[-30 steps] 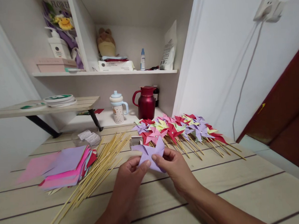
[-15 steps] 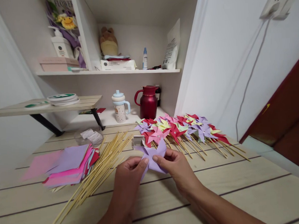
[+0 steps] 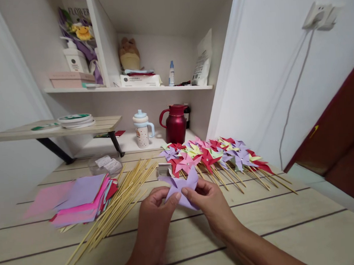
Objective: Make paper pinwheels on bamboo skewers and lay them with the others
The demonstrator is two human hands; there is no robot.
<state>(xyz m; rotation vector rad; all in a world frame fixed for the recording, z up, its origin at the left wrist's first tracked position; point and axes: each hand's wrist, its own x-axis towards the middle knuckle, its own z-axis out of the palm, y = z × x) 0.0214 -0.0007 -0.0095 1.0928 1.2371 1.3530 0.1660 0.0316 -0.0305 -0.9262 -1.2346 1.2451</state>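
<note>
the left hand (image 3: 156, 212) and the right hand (image 3: 213, 200) each have a closed grip, thumb against fingers, on the purple paper pinwheel (image 3: 184, 182) out over the counter (image 3: 276, 210), its blades shaped but no stick showing on it. i judge much is done, with a crowd of pinwheels on sticks (image 3: 208, 157) lying beyond, while loose sticks (image 3: 117, 208) and paper squares (image 3: 82, 191) wait unused at the left. there's open room toward the counter's right edge, but less leftward, where the sticks lie near the left hand.
</note>
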